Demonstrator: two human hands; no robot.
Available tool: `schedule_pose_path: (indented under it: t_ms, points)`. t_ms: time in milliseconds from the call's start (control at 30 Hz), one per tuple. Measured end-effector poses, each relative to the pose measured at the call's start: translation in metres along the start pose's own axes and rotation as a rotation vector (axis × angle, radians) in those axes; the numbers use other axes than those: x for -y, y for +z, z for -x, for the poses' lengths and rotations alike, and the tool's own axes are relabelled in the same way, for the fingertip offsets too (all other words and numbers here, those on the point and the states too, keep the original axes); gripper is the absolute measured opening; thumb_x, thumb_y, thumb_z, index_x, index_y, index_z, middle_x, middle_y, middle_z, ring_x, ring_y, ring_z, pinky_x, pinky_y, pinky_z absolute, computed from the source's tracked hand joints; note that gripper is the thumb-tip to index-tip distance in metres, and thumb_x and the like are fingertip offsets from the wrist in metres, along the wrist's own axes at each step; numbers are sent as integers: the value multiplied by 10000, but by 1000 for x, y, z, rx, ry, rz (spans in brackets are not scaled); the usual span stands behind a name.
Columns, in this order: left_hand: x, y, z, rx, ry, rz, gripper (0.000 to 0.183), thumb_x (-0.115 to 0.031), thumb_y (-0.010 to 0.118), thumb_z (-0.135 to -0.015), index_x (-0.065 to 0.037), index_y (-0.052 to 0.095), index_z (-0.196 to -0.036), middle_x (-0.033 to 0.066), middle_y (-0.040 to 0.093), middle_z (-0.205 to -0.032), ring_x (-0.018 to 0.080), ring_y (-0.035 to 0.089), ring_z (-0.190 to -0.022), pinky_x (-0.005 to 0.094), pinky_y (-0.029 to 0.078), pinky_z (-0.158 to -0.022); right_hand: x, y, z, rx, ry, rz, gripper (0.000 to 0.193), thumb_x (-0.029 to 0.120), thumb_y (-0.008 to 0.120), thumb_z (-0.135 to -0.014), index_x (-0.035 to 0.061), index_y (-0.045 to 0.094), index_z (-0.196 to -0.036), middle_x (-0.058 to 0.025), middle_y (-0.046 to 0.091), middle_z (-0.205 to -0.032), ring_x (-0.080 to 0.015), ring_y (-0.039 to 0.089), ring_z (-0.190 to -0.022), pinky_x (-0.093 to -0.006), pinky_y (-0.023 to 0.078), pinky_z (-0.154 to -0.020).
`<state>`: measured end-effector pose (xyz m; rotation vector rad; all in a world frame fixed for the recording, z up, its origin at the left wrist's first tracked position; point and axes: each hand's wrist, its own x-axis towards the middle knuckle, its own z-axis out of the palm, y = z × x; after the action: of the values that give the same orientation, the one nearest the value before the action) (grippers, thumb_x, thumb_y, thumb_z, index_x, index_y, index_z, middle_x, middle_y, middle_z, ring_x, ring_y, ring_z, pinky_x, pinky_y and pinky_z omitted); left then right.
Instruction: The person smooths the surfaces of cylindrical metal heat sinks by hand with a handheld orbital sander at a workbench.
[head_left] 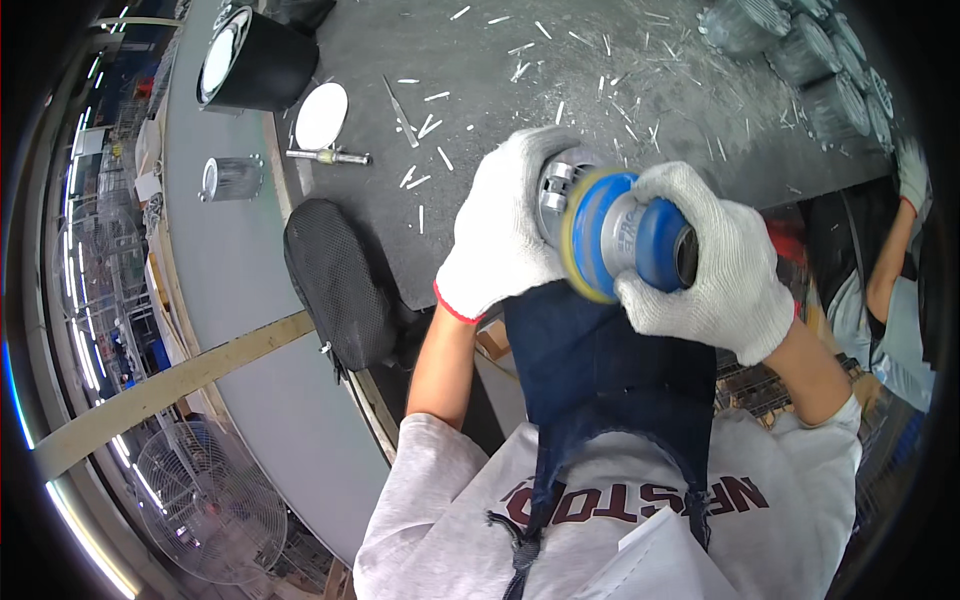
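My left hand (pixel 505 220), in a white knit glove, grips a silver metal casting (pixel 553 198), its fingers wrapped round the far side. In my right hand (pixel 720 270), gloved too, is a blue and silver round sander (pixel 622 238) with a yellow-edged pad. The pad faces the casting and seems to touch it; its edge is slightly blurred. The glove and sander hide much of the casting. Both hands are above the near edge of the dark table (pixel 480 75), in front of my navy apron (pixel 610 360).
Several silver castings (pixel 805 55) are piled at far right. White slivers litter the table. At left are a pointed metal tool (pixel 400 112), white disc (pixel 322 115), metal rod (pixel 330 157), black cylinder (pixel 268 62) and black mesh case (pixel 338 285). Another person's gloved hand (pixel 912 175) shows at right.
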<state>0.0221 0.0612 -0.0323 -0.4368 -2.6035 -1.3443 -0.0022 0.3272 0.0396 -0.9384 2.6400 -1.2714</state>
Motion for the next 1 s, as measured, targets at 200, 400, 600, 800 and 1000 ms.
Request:
schedule_pose_path:
  t_ms: [200, 400, 600, 800, 1000]
  points:
    - [0, -2, 2, -14, -19, -3, 1053, -267, 1128, -603, -63, 708, -1547, 185, 754, -1489, 438, 737, -1395, 519, 593, -1195, -19, -12, -21, 43, 25, 34, 605, 243, 923, -829, 125, 684, -1372, -207, 828, -1055, -469, 870, -997, -502, 693, -892]
    - [2, 2, 1, -71, 31, -22, 1089, -274, 1170, -624, -2, 689, -1563, 183, 762, -1444, 376, 784, -1321, 475, 624, -1155, -34, -16, -56, 15, -45, 144, 569, 340, 900, -896, 141, 684, -1383, -207, 808, -965, -455, 866, -948, -495, 675, -863]
    - [7, -2, 6, -62, 29, 4, 1120, -288, 1169, -605, -7, 684, -1574, 192, 758, -1468, 400, 764, -1362, 488, 604, -1188, -11, -16, -41, 148, 105, 11, 572, 324, 925, -832, 120, 709, -1321, -211, 814, -950, -450, 874, -986, -491, 679, -882]
    - [8, -1, 10, -62, 81, -71, 1060, -272, 1159, -714, 40, 663, -1598, 217, 740, -1506, 358, 758, -1406, 448, 580, -1231, 4, -11, 5, 168, -5, 22, 719, 469, 1011, -769, 118, 701, -1314, -166, 861, -957, -407, 878, -845, -498, 705, -778]
    - [0, 7, 16, -72, -6, -39, 937, -373, 1091, -777, -44, 722, -1572, 229, 745, -1548, 454, 712, -1456, 531, 558, -1258, 14, -2, 29, 96, -65, 104, 833, 505, 1042, -760, 55, 756, -1401, -169, 876, -1034, -390, 884, -858, -472, 715, -804]
